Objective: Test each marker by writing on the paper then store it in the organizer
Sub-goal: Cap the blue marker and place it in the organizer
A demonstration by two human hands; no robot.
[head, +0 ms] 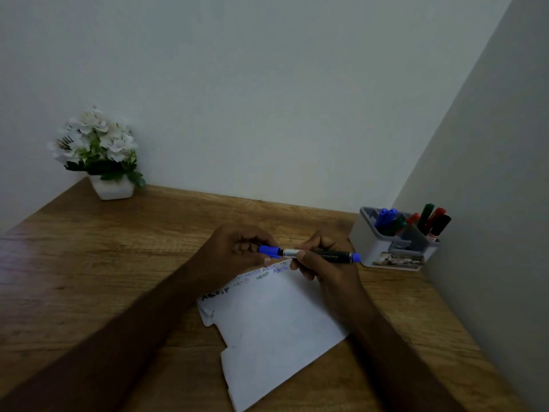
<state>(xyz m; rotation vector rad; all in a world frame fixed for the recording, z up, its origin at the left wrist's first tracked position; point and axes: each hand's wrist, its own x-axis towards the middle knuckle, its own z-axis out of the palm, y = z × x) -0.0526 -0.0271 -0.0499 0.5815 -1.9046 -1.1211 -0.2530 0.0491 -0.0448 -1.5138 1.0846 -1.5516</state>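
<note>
— Where is the marker (318, 253)?

— Held level above the far edge of the paper (273, 328), in the middle of the worktop (118, 263). Its dark barrel runs left to right, with a blue end pointing right.

— And the hands?

— The right hand (323, 263) has its grip curled round the barrel, thumb on the near side. The left hand (234, 251) pinches the blue cap (269, 251) at the marker's left end, fingers curled about it. The cap sits right against the silver collar; whether it is fully seated I cannot tell.

— What is on the paper?

— Rows of short handwritten letters along its far edge, some black, some blue. The sheet lies askew, its left edge ragged.

— The organizer (386, 245)?

— At the far right of the worktop, by the side wall, well apart from the hands. Blue, green, red and black markers stand tilted in its compartments.

— Anything else?

— A white pot of white flowers (98, 150) in the far left corner.
</note>
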